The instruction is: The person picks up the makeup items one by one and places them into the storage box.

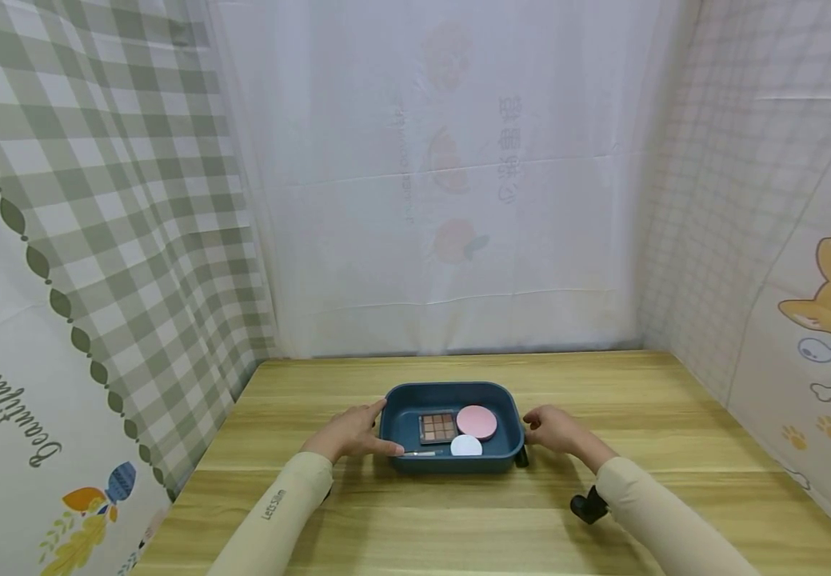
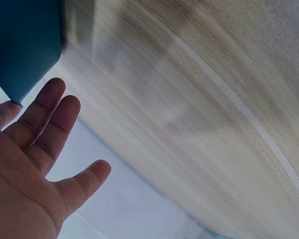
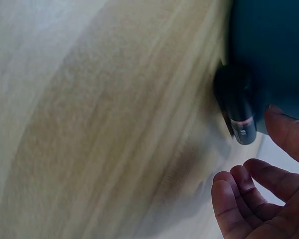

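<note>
A dark teal tray [image 1: 451, 466] stands on the wooden table. Inside lie an eyeshadow palette [image 1: 437, 427], a round pink puff [image 1: 476, 422], a round white pad [image 1: 466, 446] and a thin brush-like stick [image 1: 422, 454]. My left hand [image 1: 357, 432] rests at the tray's left end, fingers spread and mostly straight, the thumb over the near left corner. To the tray's right my right hand [image 1: 553, 428] hovers with loosely bent fingers and nothing between them. Below its fingertips a black tube with a clear end, like a lipstick [image 3: 237, 104], lies against the tray's side.
The wooden table [image 1: 415, 528] extends on all sides of the tray. A white curtain [image 1: 429, 240] hangs behind it, a green checked cloth [image 1: 149, 200] on the left and a patterned cloth [image 1: 768, 320] on the right. A black strap piece [image 1: 589, 506] hangs under the right wrist.
</note>
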Demonstrator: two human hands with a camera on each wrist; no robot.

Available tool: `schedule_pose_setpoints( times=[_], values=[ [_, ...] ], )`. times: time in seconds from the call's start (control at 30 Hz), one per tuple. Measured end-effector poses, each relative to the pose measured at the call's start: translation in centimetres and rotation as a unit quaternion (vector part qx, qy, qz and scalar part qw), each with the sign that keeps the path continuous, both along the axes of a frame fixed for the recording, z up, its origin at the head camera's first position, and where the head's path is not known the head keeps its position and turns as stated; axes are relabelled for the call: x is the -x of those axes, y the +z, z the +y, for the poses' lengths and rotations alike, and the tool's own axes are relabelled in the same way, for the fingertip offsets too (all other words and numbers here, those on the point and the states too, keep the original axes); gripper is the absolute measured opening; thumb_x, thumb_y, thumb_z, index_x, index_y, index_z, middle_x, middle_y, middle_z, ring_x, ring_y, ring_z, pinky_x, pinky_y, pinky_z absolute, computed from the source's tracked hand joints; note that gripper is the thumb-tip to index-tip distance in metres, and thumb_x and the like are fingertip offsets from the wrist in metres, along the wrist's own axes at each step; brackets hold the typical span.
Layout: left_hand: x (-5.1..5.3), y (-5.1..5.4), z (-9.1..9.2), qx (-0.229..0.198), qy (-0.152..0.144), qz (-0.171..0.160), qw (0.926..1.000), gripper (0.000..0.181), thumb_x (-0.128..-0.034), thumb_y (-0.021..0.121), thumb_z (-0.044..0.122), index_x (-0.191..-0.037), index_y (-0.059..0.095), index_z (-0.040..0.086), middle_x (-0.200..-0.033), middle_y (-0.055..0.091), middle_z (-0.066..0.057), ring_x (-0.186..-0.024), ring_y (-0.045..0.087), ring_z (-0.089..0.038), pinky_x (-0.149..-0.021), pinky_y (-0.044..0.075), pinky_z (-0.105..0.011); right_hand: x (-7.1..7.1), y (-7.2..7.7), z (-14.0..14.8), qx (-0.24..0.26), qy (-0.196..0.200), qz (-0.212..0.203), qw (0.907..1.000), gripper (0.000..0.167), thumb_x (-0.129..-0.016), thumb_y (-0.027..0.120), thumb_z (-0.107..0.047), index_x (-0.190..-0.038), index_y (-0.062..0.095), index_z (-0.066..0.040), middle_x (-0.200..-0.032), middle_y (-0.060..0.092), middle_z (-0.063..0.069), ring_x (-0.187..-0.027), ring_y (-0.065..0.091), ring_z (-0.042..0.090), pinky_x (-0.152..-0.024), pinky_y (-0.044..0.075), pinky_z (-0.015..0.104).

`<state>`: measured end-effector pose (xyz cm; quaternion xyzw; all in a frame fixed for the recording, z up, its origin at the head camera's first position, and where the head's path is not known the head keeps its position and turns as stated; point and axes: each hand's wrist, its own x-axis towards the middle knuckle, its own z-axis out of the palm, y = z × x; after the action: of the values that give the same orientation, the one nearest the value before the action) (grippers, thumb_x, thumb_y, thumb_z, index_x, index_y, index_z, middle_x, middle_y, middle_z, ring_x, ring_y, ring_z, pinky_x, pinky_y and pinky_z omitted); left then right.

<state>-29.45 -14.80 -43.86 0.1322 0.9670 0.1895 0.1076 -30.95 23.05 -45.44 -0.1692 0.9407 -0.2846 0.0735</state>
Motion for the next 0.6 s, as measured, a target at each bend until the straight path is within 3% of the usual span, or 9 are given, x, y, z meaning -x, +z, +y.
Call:
schedule_pose_setpoints(
  times=[0.37, 0.6],
  values=[
    [-0.05, 0.16, 0.18, 0.006, 0.003, -0.001, 1.0000, 0.108, -0.0741, 0.080, 0.061, -0.156, 0.033, 0.009, -0.147, 0.047, -0.019, -0.134, 0.044, -0.038, -0.106, 0.038, -0.059, 0.18, -0.74, -0.24, -0.009, -0.013, -0.001, 0.9999, 0.037, -0.087, 0.072, -0.011, -0.116, 0.066, 0.013, -0.109, 0.067, 0.024, -0.103, 0.063, 0.041, -0.088, 0.051, 0.054],
    [-0.14, 0.29, 0.14, 0.003, 0.005, -0.005, 1.0000, 0.108, -0.0742, 0.080, 0.060, -0.155, 0.033, 0.008, -0.148, 0.046, -0.020, -0.135, 0.044, -0.039, -0.106, 0.037, -0.059, -0.10, 0.00, 0.70, -0.004, -0.018, 0.000, 0.9998, 0.047, -0.085, 0.074, -0.010, -0.118, 0.060, 0.020, -0.110, 0.064, 0.031, -0.103, 0.062, 0.043, -0.087, 0.051, 0.054]
  ],
)
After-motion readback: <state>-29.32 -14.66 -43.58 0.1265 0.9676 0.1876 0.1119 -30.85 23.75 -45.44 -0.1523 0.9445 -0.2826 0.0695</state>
